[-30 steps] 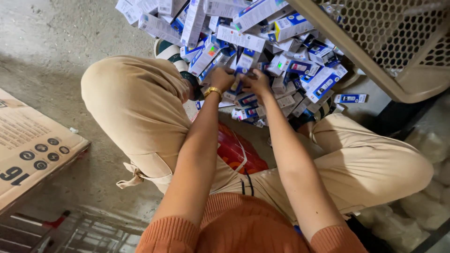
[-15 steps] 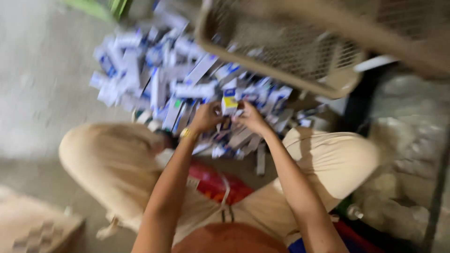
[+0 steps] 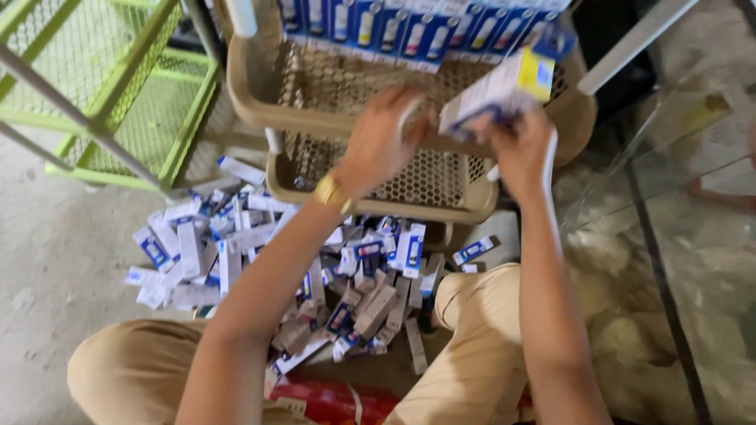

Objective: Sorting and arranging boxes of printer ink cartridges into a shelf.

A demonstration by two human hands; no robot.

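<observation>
Both hands are raised in front of a beige perforated rack (image 3: 260, 94). My right hand (image 3: 521, 149) grips a small stack of white and blue boxes (image 3: 498, 93) with a yellow end. My left hand (image 3: 382, 138), with a gold watch at the wrist, touches the left end of that stack. A row of blue boxes (image 3: 402, 27) stands upright on the rack's upper shelf, just above the held stack. A heap of similar small boxes (image 3: 260, 260) lies on the concrete floor between my knees.
A green wire-mesh rack (image 3: 118, 86) stands at the upper left. A red package (image 3: 339, 401) lies by my lap. A lower beige shelf (image 3: 441, 208) sits under the upper one. Rough pale rubble (image 3: 630, 315) and a dark strip are at the right.
The view tilted up from the floor heap to the rack. Both hands rose from the heap with a stack of boxes and now hold it at the upper shelf.
</observation>
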